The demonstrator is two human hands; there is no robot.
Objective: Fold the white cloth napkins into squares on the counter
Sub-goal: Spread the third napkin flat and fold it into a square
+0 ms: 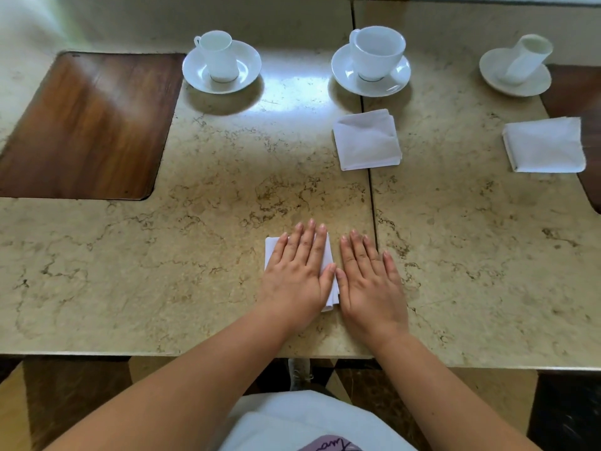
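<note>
Near counter point(130, 288) front edge: left hand point(297, 278) flat, fingers spread, palm pressing small folded napkin point(272, 249), likely setting crease. Right hand point(370, 281) flat just beside, on bare stone, grasping nothing. Farther back, right: two folded napkins point(366, 139) point(544, 145) before cups, apparently finished place settings.
</note>
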